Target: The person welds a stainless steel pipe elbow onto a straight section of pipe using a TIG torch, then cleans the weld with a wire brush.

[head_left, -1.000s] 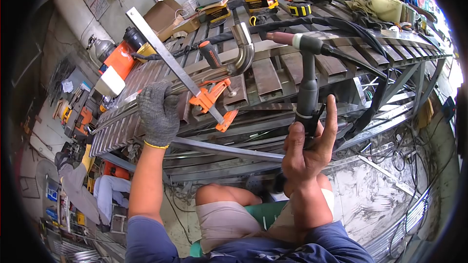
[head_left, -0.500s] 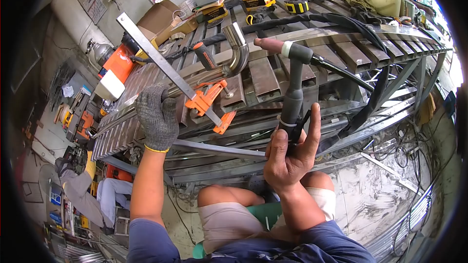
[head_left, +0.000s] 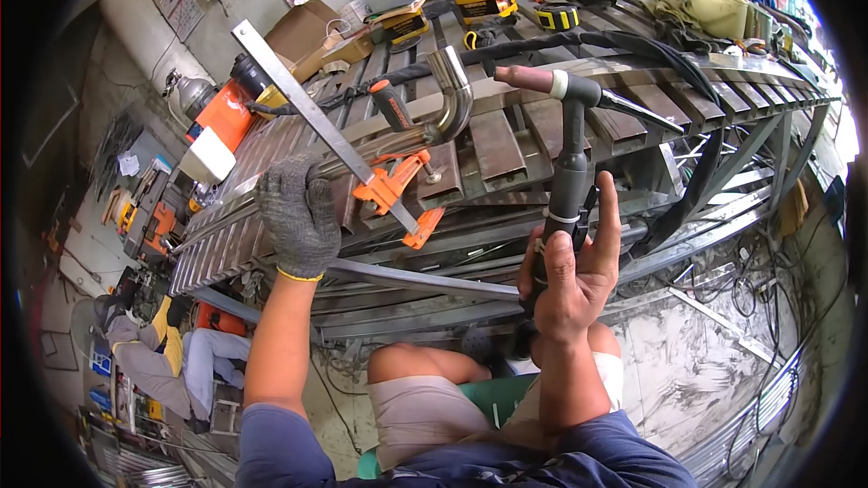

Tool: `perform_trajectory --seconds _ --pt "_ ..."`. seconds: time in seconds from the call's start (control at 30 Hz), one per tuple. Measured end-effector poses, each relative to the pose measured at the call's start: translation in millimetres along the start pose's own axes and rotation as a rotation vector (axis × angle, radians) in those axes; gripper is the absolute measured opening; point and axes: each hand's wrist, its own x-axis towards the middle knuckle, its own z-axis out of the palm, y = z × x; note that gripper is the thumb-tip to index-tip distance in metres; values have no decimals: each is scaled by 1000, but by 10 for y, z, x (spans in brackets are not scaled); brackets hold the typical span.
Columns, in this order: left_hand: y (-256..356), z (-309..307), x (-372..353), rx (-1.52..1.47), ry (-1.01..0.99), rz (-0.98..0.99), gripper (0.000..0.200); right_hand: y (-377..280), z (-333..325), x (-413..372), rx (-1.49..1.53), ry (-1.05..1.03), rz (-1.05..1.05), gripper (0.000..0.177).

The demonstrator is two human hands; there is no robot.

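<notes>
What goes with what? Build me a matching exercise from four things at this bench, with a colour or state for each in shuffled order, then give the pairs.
Column one:
1. welding torch
2. bar clamp
3. pipe elbow
4. left hand

Column two:
A. covered in grey knit
B. shiny bent steel, lying on the workbench
C. orange jaws, at the bench's near edge
D. held upright in the bare right hand

Pairs: 1-D, 2-C, 3-B, 4-A.
</notes>
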Motion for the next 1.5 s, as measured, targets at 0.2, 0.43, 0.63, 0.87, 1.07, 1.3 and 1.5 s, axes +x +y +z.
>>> perform_trajectory --seconds 0.2,0.43,0.63,0.87,1.07,1.3,1.5 --pt "67 -61 32 39 109 29 29 -51 -37 -30 -231 -4 -126 79" --pt "440 -159 17 -205 121 313 31 -437 -132 150 -806 53 -508 81" --pt "487 -170 218 -268 271 378 30 -804 -407 271 -1149 -225 -753 79" --pt "-35 -91 393 -121 -50 -10 33 -926 -669 260 -1252 -435 -823 76" --pt "-156 -94 299 -243 -206 29 38 -675 -668 115 -1247 -327 -775 77" --pt "-154 0 262 -159 -105 77 43 -551 -389 173 -1257 -350 -900 78" --pt "-187 49 238 -157 -72 96 46 -489 -426 84 -1352 -265 -896 77"
